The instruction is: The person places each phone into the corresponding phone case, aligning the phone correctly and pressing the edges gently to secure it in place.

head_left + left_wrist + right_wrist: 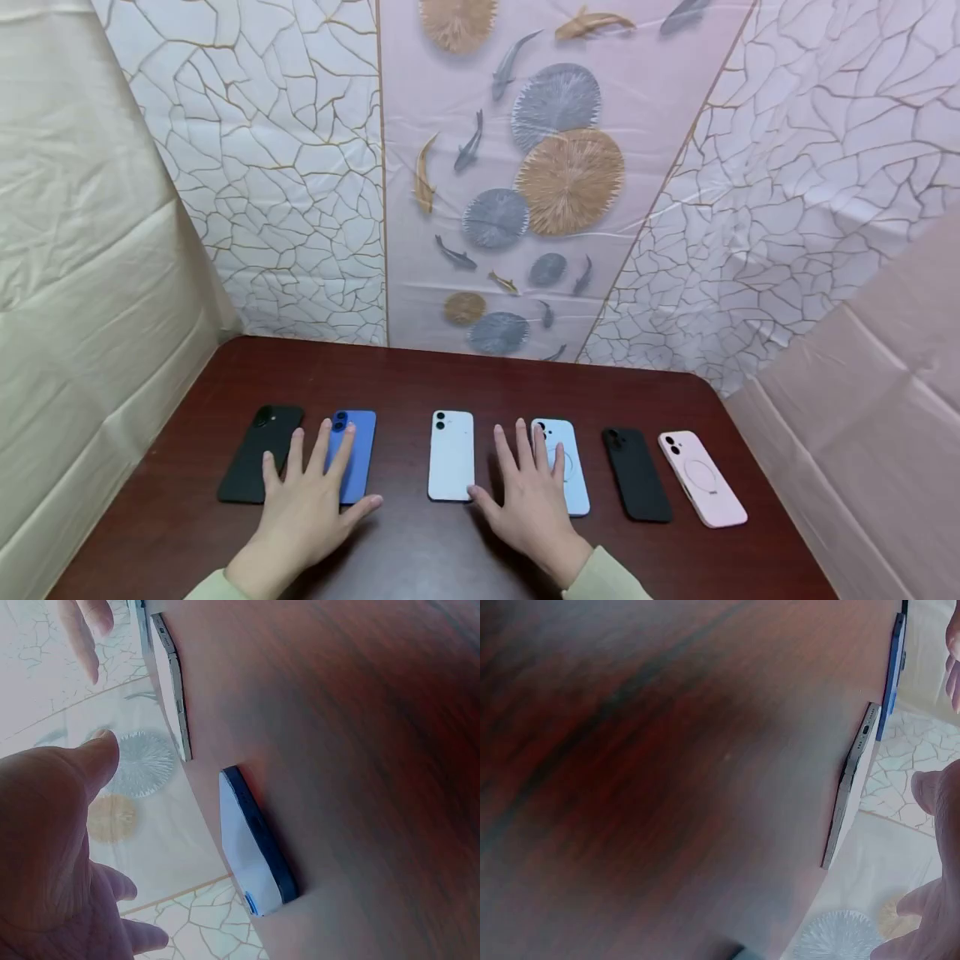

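Note:
In the head view, my left hand point(303, 508), fingers spread, is over the near parts of a black phone point(251, 467) and a blue phone point(360, 458). My right hand point(532, 504), also spread, partly covers a light blue phone point(576, 483); its thumb tip is by the lower corner of a white phone point(452, 458). The wrist views show the left hand point(52, 847) and the right hand point(937, 870) raised above the table, holding nothing. The blue phone point(251, 847) lies beneath the left hand's level, and the white phone point(849, 791) beneath the right's.
Right of my right hand lie another black phone point(637, 475) and a pink phone point(703, 479). The dark red-brown table point(420, 550) ends at a patterned cloth backdrop point(480, 275), with plain cloth at both sides.

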`<state>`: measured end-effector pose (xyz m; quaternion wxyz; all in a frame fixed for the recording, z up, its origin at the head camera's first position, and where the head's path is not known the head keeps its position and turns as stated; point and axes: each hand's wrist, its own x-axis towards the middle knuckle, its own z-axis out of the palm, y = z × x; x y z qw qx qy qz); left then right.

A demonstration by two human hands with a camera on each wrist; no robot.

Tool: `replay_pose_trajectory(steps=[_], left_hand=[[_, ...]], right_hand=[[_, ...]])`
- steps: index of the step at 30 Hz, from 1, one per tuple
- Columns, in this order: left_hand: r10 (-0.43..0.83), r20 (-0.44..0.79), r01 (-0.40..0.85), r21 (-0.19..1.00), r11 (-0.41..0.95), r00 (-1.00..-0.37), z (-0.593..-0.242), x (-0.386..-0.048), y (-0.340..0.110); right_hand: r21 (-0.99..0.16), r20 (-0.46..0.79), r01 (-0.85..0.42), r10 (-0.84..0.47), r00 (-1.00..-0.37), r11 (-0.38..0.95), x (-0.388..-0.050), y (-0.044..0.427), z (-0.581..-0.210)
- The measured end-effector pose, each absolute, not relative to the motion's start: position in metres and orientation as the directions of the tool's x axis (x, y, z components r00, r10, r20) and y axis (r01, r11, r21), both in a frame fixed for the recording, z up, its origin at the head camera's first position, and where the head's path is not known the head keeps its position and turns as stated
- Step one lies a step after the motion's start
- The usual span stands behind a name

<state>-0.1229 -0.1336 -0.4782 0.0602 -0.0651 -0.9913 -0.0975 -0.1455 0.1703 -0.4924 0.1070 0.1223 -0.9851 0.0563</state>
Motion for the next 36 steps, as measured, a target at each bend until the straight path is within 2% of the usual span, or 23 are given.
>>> replay_pose_trajectory(steps=[18,28,31,36], left_hand=[[0.125,0.130,0.150,0.205,0.967,-0.984,-0.478,-0.123,-0.124],[0.139,0.123,0.163,0.219,0.962,-0.983,-0.477,-0.121,-0.125],[0.159,0.137,0.189,0.252,0.949,-0.978,-0.478,-0.122,-0.119],[0.150,0.131,0.189,0.376,0.907,-0.980,-0.476,-0.128,-0.092]], right_hand=[[-0.115,0.190,-0.216,-0.192,-0.963,0.969,-0.144,0.184,-0.496],[-0.192,0.171,-0.168,-0.136,-0.976,0.967,-0.145,0.194,-0.490],[-0.220,0.171,-0.146,-0.109,-0.979,0.965,-0.148,0.201,-0.487],[-0.260,0.168,-0.090,-0.047,-0.985,0.961,-0.154,0.215,-0.481]])
